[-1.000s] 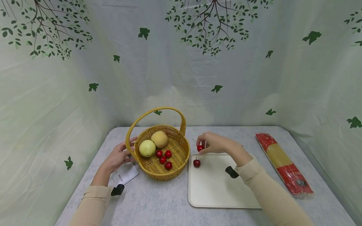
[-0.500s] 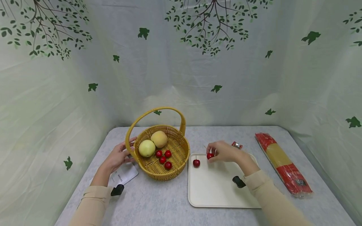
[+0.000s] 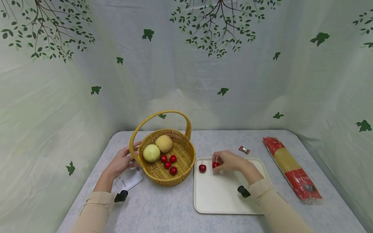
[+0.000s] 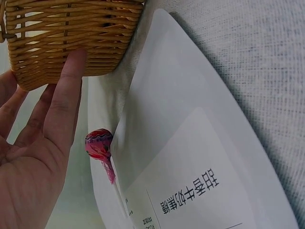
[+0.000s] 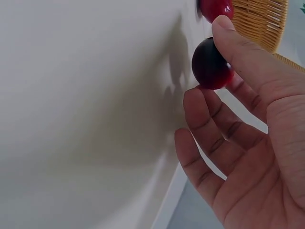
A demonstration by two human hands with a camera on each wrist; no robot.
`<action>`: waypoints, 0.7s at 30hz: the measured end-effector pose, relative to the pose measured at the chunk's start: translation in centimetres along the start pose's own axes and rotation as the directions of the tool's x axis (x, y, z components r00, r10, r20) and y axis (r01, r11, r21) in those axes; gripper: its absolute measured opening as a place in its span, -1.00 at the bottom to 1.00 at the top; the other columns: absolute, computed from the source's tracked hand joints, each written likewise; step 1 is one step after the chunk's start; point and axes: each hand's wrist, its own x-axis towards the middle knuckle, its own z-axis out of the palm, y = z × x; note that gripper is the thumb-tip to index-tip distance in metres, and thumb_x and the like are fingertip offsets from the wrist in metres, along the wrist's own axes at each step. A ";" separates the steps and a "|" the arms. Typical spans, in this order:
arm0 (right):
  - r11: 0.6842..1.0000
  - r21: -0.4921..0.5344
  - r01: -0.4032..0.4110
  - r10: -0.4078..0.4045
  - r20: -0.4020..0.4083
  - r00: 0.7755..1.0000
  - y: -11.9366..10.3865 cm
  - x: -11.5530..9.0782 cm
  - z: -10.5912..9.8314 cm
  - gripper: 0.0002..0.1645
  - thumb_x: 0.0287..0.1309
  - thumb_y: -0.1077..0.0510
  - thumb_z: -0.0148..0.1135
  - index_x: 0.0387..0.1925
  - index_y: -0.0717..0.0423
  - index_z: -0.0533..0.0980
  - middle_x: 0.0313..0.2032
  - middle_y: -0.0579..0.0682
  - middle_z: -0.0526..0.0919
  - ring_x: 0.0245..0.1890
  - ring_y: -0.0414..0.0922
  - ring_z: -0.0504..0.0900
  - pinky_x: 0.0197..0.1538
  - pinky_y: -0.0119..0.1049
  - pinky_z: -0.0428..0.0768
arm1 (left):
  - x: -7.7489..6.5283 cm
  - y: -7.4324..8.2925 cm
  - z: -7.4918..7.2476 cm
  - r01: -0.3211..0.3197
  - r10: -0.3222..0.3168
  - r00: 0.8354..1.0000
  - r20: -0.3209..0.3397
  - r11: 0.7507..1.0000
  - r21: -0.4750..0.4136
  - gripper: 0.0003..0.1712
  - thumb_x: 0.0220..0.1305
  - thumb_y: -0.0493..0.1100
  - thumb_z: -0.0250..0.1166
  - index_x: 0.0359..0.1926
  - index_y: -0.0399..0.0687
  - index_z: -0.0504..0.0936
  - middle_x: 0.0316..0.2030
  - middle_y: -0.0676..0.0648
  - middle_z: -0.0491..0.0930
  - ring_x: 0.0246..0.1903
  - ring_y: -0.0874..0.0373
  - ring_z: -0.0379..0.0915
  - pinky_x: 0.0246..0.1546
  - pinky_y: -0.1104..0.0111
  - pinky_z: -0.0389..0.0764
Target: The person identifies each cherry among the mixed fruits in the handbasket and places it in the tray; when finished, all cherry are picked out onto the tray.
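Note:
My right hand (image 3: 228, 160) pinches a dark red cherry (image 5: 209, 67) between thumb and fingers, low over the left part of the cream tray (image 3: 227, 197). Another cherry (image 3: 202, 168), its stem upward, sits on the tray just left of it. To the left stands a yellow wicker basket (image 3: 166, 182) with a tall handle; inside lie a green apple-like fruit (image 3: 151, 153), a round yellow fruit (image 3: 164, 144) and several cherries (image 3: 173, 170). My left hand (image 3: 123, 161) rests its extended fingers against the basket's left side, one fingertip on the weave (image 4: 95, 40).
Beneath my left wrist lies a white card (image 4: 190, 157) with printed text, and beside it a wrapped lollipop (image 4: 99, 144). A small red-wrapped candy (image 3: 244, 149) lies behind the tray. At the right is a long red and yellow packet (image 3: 291, 168).
My right hand has carried the cherry from the tray's back left corner rightward and toward me, down over the tray. The small candy has come into view. Left hand and basket stay put.

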 end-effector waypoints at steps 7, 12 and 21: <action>1.000 -0.006 0.010 -0.009 0.004 1.000 0.0 0.5 0.5 -0.65 0.18 0.05 0.63 -0.15 0.06 0.61 -0.40 -0.11 0.58 -0.37 -0.21 0.48 -0.30 -0.39 0.48 | 0.0 0.0 -0.1 0.010 -0.010 1.000 -0.006 1.000 0.005 -0.28 0.70 -0.12 0.11 0.72 0.03 0.11 0.62 -0.37 0.12 0.10 0.24 0.62 0.15 0.12 0.78; 1.000 -0.018 0.021 -0.021 0.008 1.000 -0.1 0.9 0.8 -0.64 0.17 0.03 0.64 -0.17 0.05 0.61 -0.41 -0.13 0.57 -0.37 -0.22 0.48 -0.29 -0.39 0.49 | 0.0 0.0 -0.1 0.015 -0.014 1.000 -0.010 1.000 0.008 -0.28 0.70 -0.12 0.12 0.72 0.04 0.11 0.62 -0.37 0.12 0.10 0.22 0.62 0.16 0.11 0.78; 0.999 -0.043 0.018 -0.017 0.022 1.000 -0.1 1.3 1.0 -0.64 0.16 0.02 0.65 -0.19 0.02 0.60 -0.41 -0.13 0.55 -0.36 -0.22 0.47 -0.27 -0.38 0.47 | 0.0 -0.1 -0.1 0.011 -0.010 1.000 -0.009 1.000 0.003 -0.29 0.70 -0.13 0.10 0.72 0.02 0.11 0.62 -0.37 0.13 0.09 0.24 0.62 0.15 0.12 0.78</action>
